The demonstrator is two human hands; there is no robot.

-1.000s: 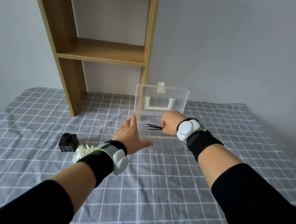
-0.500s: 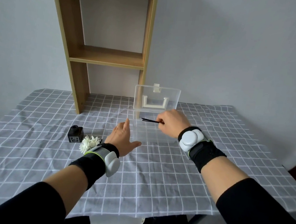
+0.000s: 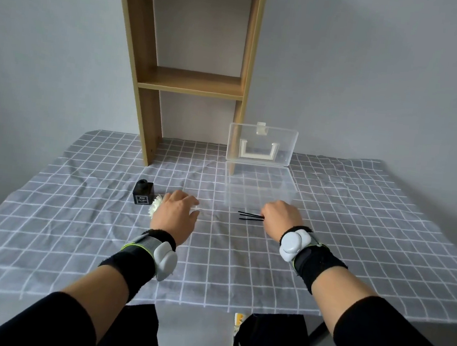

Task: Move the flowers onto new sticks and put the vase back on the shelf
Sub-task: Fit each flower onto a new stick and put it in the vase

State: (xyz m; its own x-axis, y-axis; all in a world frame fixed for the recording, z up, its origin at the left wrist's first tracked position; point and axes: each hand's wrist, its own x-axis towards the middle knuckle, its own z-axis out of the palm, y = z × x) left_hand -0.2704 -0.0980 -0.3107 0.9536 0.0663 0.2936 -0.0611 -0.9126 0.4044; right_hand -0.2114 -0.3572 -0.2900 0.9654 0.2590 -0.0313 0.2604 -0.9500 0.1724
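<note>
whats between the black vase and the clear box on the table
In the head view, only bare checked cloth lies between the black vase and the clear box. The left hand and white flower sit nearer the camera, below that line.

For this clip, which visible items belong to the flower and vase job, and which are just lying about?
Belongs to the job:
black sticks, held in the right hand
white flowers under the left hand
small black vase
wooden shelf
clear plastic box, lid open

Just lying about:
checked tablecloth
</note>
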